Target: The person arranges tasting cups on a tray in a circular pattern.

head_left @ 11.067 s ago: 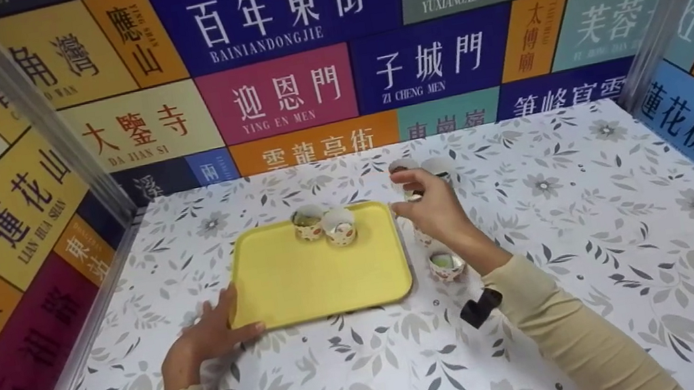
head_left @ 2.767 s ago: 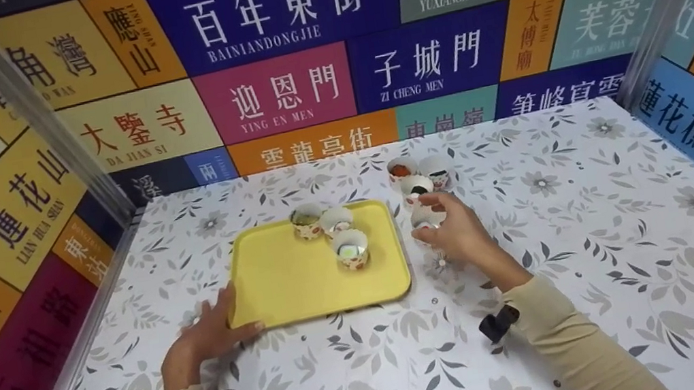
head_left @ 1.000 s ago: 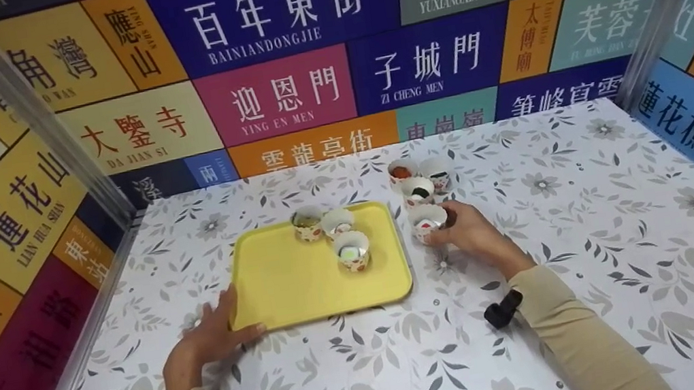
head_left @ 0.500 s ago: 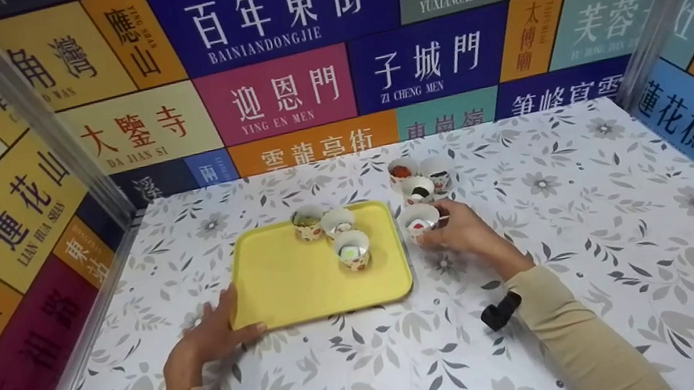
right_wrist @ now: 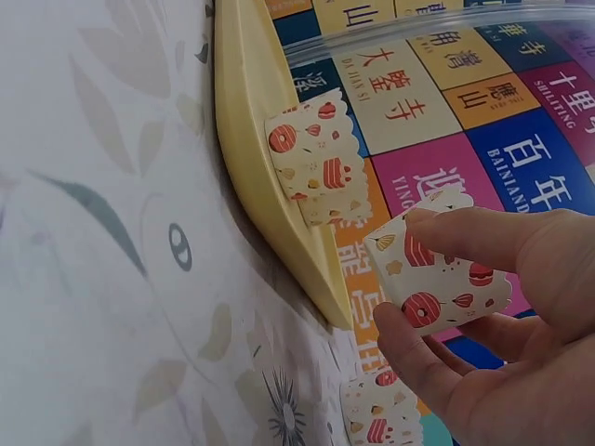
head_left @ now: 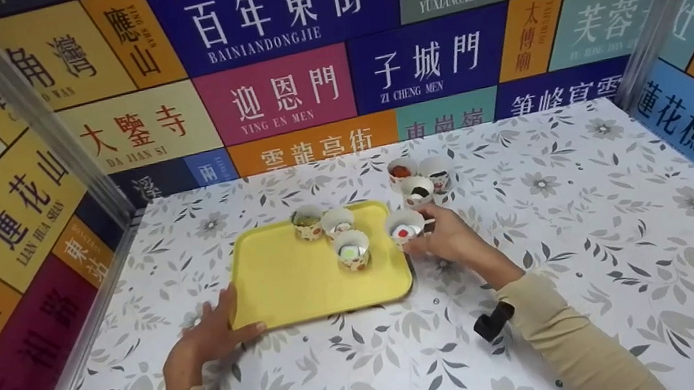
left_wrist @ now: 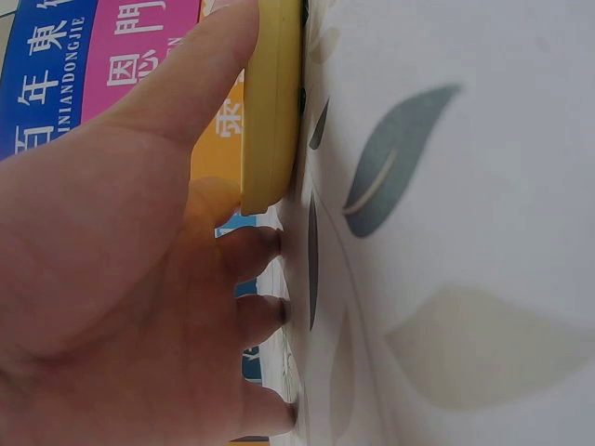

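Cup (right_wrist: 444,288) is being held, raised, at the right edge of the yellow tray (head_left: 292,289), pinched between thumb and fingers of the right hand (head_left: 453,237); the left hand (head_left: 211,336), fingers spread, is touching the tray's near left corner.

Not fully visible to me
The left wrist view cuts off my left hand (left_wrist: 130,246) and the tray (left_wrist: 270,121); the right wrist view hides the inside of my held cup (right_wrist: 446,283).
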Tool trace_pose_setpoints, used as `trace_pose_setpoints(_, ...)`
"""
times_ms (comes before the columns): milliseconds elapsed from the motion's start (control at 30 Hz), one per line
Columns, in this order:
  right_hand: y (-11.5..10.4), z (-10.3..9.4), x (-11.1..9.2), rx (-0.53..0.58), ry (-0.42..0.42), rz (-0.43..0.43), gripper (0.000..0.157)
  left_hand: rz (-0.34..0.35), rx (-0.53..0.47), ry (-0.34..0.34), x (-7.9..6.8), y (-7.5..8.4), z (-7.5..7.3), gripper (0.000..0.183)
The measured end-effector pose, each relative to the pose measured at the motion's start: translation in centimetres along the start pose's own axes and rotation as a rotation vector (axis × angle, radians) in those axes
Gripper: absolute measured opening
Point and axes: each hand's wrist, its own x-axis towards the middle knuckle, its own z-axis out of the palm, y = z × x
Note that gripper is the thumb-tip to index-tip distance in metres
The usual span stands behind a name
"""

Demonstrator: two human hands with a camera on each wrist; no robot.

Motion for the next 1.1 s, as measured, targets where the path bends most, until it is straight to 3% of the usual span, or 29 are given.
trace_pose_setpoints(300,-0.9,1.3,-0.8,-0.029,-0.015,-0.015,0.071,0.000,-0.005,0.000,0.0,-0.1,0.0,0.112)
trace_pose_setpoints(633,-1.0,2.8,-1.5,-0.015,-0.054,-0.091,0.061,0.010,0.001,-0.004,0.0,-0.2,0.0,0.113)
trace_pose_setpoints(1100,-1.0,5.4,-2.5,0.008,-0.112,-0.090,0.058,-0.033,-0.015,-0.003,0.2,-0.1,0.0,0.112)
